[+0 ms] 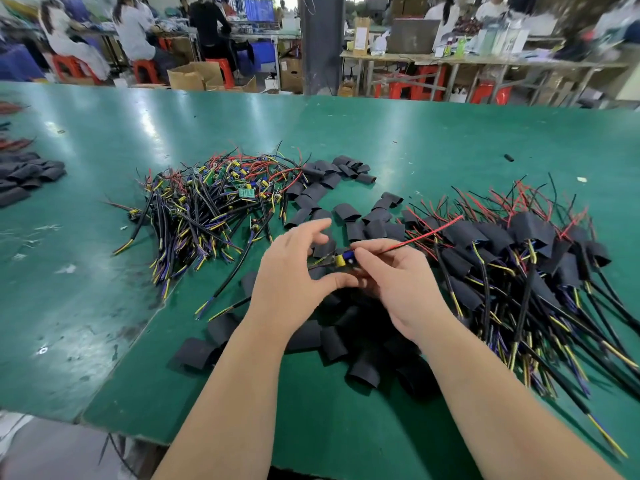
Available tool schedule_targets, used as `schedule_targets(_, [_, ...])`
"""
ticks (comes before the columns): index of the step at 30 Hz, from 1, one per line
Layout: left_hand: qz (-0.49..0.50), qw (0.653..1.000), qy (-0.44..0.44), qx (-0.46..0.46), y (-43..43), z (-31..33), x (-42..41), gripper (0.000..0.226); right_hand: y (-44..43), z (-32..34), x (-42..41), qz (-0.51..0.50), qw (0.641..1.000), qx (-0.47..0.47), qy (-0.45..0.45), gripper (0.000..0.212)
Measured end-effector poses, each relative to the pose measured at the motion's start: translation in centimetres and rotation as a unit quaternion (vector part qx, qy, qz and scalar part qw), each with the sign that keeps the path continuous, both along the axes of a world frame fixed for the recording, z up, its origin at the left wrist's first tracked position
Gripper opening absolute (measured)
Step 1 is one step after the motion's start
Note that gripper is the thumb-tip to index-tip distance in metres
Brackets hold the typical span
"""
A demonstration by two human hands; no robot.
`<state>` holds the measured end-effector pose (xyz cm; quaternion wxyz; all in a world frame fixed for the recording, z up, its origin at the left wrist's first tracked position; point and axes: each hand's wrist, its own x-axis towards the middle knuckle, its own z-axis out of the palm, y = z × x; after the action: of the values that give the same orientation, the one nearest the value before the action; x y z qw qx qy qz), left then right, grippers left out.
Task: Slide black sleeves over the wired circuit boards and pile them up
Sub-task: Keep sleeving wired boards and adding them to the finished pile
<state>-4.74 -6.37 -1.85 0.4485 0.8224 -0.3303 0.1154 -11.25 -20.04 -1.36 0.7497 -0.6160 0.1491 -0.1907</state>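
Observation:
My right hand (394, 282) pinches a small wired circuit board (343, 259) with a yellow and a blue part; its red wire (426, 235) sticks out to the right. My left hand (294, 268) hovers beside the board with fingers spread and the thumb near the board's underside. Loose black sleeves (346, 213) lie scattered around and under both hands. A heap of bare wired boards (214, 199) sits to the left. Boards covered with sleeves are piled on the right (512, 258).
The green table (415, 140) stretches far back. More black sleeves (27, 178) lie at the far left edge. One stray sleeve piece (508, 157) sits at the back right. The table's front edge (114, 426) drops off at lower left. People sit at benches behind.

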Motion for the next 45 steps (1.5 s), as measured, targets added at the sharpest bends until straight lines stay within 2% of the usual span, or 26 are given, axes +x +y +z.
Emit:
schedule_targets(1, [0.007,1.000,0.023,-0.014,0.2,-0.1,0.2,0.070,-0.2,0.0,0.0,-0.014,1.000,0.005,-0.003,0.016])
schedule_targets(3, [0.022,0.998,0.045,-0.042,0.5,-0.4,0.6,0.043,-0.6,0.2,0.0,-0.026,0.999,0.024,-0.012,0.014])
schedule_targets(5, [0.028,0.998,0.021,-0.044,0.5,-0.4,0.7,0.013,-0.9,0.2,0.1,-0.029,0.998,0.042,-0.024,0.013])
schedule_targets(6, [0.027,0.999,0.006,-0.042,0.5,-0.3,0.6,0.010,-1.0,0.2,0.0,-0.031,0.998,0.042,-0.027,0.012])
schedule_targets(8, [0.025,0.999,0.008,-0.037,0.2,-0.3,0.4,0.016,-1.0,0.3,0.0,-0.035,0.999,0.030,-0.026,0.010])
schedule_targets(13, [-0.003,0.993,0.120,-0.016,0.4,-0.3,0.6,0.014,-1.0,0.2,-0.2,-0.031,0.999,0.014,-0.027,0.007])
schedule_targets(16, [-0.010,0.993,0.119,0.011,0.3,-0.3,0.6,0.012,-1.3,-0.1,-0.1,-0.021,0.999,-0.025,-0.032,0.009])
schedule_targets(18, [-0.011,0.993,0.109,0.050,0.3,-0.2,0.7,0.016,-1.8,0.1,0.1,0.020,0.995,-0.092,-0.029,0.017])
schedule_targets(20, [-0.002,0.990,0.097,0.107,0.3,-0.3,0.8,0.020,-2.3,0.8,0.5,0.101,0.985,-0.141,-0.005,0.030])
schedule_targets(22, [0.018,0.985,0.091,0.146,0.2,-0.3,0.8,0.022,-2.8,1.7,1.3,0.162,0.964,-0.206,0.035,0.038])
schedule_targets(23, [0.026,0.985,0.087,0.148,0.2,-0.2,0.8,0.021,-3.0,2.0,2.0,0.161,0.953,-0.253,0.051,0.039])
schedule_targets(26, [0.039,0.991,0.064,0.114,0.1,-0.1,0.8,0.021,-3.8,2.8,4.9,0.053,0.902,-0.418,0.098,0.036])
schedule_targets(28, [0.044,0.995,0.036,0.077,0.1,-0.2,0.8,0.023,-4.1,2.9,7.1,0.008,0.843,-0.516,0.153,0.022])
schedule_targets(29, [0.046,0.997,0.022,0.056,0.1,-0.2,0.7,0.022,-4.1,2.8,8.0,0.008,0.808,-0.555,0.198,0.023])
schedule_targets(32, [0.049,0.999,-0.010,0.018,0.2,-0.2,0.8,0.020,-3.3,1.8,9.7,0.039,0.701,-0.622,0.348,0.043])
schedule_targets(33, [0.048,0.999,-0.015,0.017,0.2,-0.2,0.8,0.020,-2.9,1.5,9.8,0.041,0.677,-0.634,0.371,0.045])
schedule_targets(34, [0.048,0.999,-0.019,0.018,0.2,-0.2,0.8,0.020,-2.6,1.3,9.9,0.038,0.667,-0.643,0.374,0.041])
schedule_targets(37, [0.055,0.998,-0.027,0.018,0.2,-0.3,0.7,0.021,-2.1,1.3,10.1,0.019,0.669,-0.664,0.333,0.012])
schedule_targets(40, [0.065,0.997,-0.029,0.013,0.1,-0.2,0.7,0.020,-2.1,1.5,9.9,-0.002,0.683,-0.656,0.322,0.025])
schedule_targets(43, [0.074,0.997,-0.024,0.016,0.2,-0.2,0.7,0.020,-2.7,1.5,9.6,-0.010,0.695,-0.635,0.338,0.020])
schedule_targets(45, [0.079,0.996,-0.020,0.024,0.2,-0.1,0.8,0.022,-3.1,1.5,9.6,0.027,0.683,-0.641,0.351,0.021])
